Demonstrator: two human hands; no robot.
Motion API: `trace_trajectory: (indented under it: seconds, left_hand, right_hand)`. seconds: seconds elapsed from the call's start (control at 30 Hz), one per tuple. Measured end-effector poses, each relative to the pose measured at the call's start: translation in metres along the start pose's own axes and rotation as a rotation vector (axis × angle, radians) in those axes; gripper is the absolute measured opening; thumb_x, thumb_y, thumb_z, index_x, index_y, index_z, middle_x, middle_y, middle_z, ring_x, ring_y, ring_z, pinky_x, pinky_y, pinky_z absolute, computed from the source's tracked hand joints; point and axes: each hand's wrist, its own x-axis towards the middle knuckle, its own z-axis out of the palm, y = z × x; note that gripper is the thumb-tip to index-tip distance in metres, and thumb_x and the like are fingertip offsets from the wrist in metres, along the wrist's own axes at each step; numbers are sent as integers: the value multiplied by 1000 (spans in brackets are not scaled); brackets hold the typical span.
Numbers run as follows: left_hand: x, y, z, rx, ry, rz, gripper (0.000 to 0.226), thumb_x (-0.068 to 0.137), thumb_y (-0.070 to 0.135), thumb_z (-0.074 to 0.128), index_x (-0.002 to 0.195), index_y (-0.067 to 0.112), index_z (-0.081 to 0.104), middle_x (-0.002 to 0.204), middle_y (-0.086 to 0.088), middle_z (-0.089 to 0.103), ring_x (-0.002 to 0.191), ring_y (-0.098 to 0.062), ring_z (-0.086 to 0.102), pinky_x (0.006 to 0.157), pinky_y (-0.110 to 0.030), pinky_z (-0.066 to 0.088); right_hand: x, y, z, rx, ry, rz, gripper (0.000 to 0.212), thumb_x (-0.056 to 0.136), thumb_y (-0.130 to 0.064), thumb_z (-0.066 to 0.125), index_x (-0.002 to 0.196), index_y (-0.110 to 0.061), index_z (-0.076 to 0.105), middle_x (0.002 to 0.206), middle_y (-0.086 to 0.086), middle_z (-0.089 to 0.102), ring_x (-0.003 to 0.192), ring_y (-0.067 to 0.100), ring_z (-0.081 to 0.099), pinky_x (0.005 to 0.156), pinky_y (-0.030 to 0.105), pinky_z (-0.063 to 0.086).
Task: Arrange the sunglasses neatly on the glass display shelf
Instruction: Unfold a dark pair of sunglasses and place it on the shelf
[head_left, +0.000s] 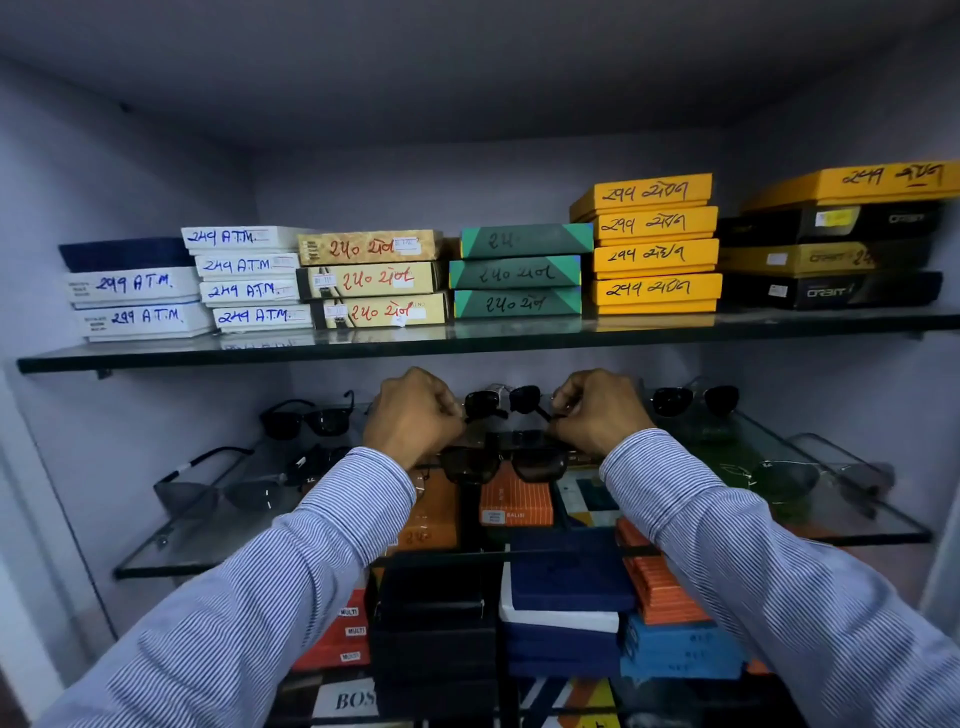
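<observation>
Both hands reach to the back of the glass display shelf (857, 535). The left hand (413, 415) and the right hand (597, 410) have their fingers curled tight, each pinching one side of a dark pair of sunglasses (506, 402) held between them, just above the glass.

Around this pair, five more pairs are visible on the same shelf: one black pair at the back left (306, 418), one grey pair at the front left (218, 486), one dark pair in the front middle (504, 462) just below the wrists, one pair at the back right (696, 400) and one thin-framed pair at the front right (784, 480). The striped sleeves (727, 545) cover part of the shelf.

On the upper glass shelf (467, 345) stand six stacks of boxes (654, 244): two white, one beige, one green, one yellow and one black and yellow. More boxes, orange, blue and black (566, 587), lie under the display shelf.
</observation>
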Motion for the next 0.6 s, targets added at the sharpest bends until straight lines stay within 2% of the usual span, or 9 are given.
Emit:
trace_trajectory:
  seconds: [0.07,0.17,0.27,0.37,0.6]
  left_hand:
    - [3,-2,3,16,-46,-57,8,76,20,81,83,21,82,98,3,80,89,-19,75,90,-36,62]
    - [3,-3,5,42,-111,-112,3,77,21,81,79,22,82,91,0,80,83,-23,77,83,-42,65]
    - [2,-3,8,125,-121,-94,7,74,24,77,78,23,83,96,-1,81,96,-27,74,93,-44,61]
    - [1,-5,10,182,-142,-109,12,69,31,80,81,27,82,102,0,80,106,-29,70,97,-48,57]
    - [5,-8,15,258,-153,-66,18,74,30,82,91,23,82,100,3,80,100,-22,72,91,-42,59]
  right_hand:
    - [3,3,3,-12,-34,16,8,71,-8,77,79,-8,76,85,2,74,75,14,65,69,18,48]
    - [6,7,7,-14,-73,34,7,72,-8,78,79,-7,80,80,2,75,76,14,66,77,20,52]
    - [8,8,11,-3,-105,49,7,71,-7,79,78,-9,80,77,0,72,78,13,65,82,21,51]
    - [10,11,17,-23,-124,56,6,70,-10,79,76,-11,80,84,2,76,87,14,67,90,28,55]
    - [8,13,21,-49,-170,68,7,72,-8,79,78,-5,80,85,8,78,82,21,73,83,37,62]
